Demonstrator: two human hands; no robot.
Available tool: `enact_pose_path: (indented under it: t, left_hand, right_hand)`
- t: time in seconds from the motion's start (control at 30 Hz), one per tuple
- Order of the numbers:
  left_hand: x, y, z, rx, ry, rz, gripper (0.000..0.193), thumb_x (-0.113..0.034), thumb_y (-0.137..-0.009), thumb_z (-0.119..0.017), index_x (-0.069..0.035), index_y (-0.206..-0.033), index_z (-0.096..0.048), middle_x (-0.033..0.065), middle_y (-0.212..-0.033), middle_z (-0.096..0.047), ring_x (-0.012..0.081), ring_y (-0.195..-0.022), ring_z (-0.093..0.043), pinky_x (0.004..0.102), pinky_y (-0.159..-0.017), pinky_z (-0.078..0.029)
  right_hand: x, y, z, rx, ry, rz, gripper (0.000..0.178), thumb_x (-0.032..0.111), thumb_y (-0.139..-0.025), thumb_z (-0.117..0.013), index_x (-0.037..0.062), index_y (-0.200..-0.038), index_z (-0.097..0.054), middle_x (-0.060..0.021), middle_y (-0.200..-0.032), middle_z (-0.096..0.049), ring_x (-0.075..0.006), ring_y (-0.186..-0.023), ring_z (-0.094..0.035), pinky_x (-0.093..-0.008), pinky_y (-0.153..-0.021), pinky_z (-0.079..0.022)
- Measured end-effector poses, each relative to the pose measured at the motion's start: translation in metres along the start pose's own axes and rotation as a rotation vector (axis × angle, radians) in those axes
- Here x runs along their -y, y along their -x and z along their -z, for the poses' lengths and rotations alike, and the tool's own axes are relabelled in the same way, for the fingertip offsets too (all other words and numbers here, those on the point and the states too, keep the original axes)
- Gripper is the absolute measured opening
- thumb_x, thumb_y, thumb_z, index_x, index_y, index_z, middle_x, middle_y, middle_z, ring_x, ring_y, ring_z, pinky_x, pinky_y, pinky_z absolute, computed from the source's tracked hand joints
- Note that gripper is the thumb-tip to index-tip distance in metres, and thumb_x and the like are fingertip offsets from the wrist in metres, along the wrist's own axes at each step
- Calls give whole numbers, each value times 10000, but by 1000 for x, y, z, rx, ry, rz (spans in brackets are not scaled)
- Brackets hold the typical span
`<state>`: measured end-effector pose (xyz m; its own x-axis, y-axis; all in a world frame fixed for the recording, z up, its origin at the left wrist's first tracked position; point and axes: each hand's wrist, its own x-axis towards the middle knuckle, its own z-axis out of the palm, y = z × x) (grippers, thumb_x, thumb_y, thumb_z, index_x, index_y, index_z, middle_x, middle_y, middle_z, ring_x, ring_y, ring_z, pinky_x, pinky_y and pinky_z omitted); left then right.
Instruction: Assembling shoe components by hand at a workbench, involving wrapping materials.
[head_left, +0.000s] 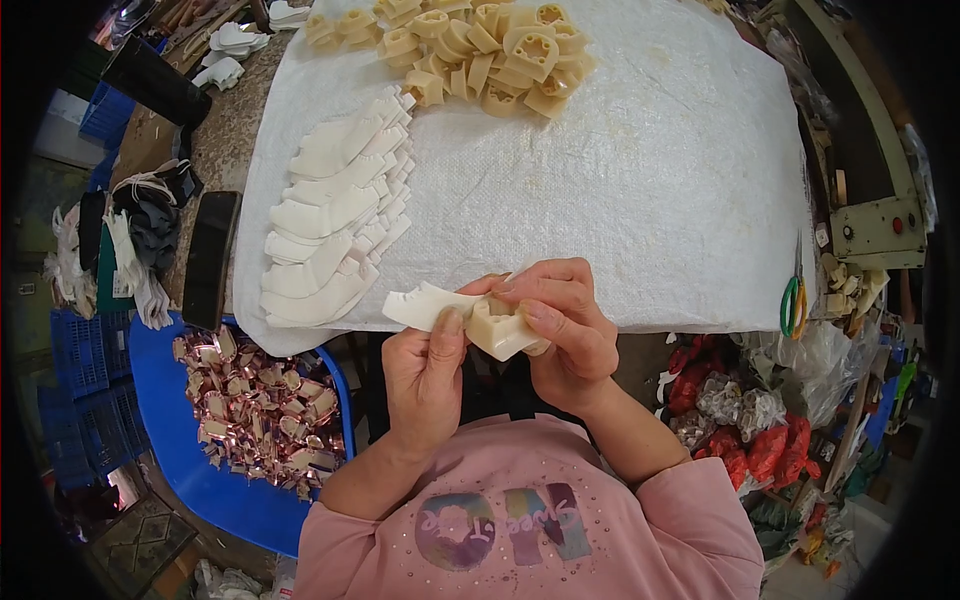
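My left hand (424, 368) is closed on a thin, curved white piece (418, 303), its thumb laid over the lower edge. The inner end of that piece meets a hollow beige plastic part (503, 335), gripped by my right hand (574, 335) with thumb and fingers around its rim. My right fingertips press near where the two meet; the exact join is partly hidden. Left of my hands, similar white pieces (335, 215) lie overlapped in a long row on a white woven sheet (610, 210). At the far side sits a pile of beige parts (485, 50).
A blue tub (170, 425) of shiny pinkish pieces (265, 410) stands at lower left. Beside the sheet lies a black phone (211, 260). Scissors (796, 300) with green and orange handles rest at the right edge, above red and clear plastic bags (770, 450).
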<state>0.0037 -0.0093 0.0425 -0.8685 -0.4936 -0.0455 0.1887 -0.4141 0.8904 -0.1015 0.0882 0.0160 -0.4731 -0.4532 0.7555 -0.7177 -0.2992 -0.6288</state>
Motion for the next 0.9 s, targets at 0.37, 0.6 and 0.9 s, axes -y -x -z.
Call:
enact_pose_path:
  t: [0.37,0.6,0.9]
  left_hand:
    - [5,3,8,-8,-233,-12,431,-211,-1007,-332,148,-1208,-461,200,-1203,-535,205,-1092,-542,323,-949,-431]
    - [-5,-1,24,-106,-513,-108,345,-167,-987,-415,121,-1115,-557,154,-1007,-632,165,-898,-612,258,-798,-485]
    - [4,-1,18,-159,-512,-62,247,-139,-948,-518,56,-1031,-644,85,-819,-668,74,-731,-565,218,-654,-456]
  right_hand:
    - [-5,-3,1,78,322,155,429,-1,-642,-692,83,-1039,-554,-65,-929,-650,-242,-757,-476,-362,-692,-347]
    - [1,-4,7,149,399,55,383,48,-616,-670,117,-978,-564,-29,-913,-629,-221,-779,-471,-411,-735,-285]
    - [23,-21,9,546,613,-105,248,31,-601,-632,116,-811,-532,-43,-791,-464,-231,-815,-460,-448,-730,-254]
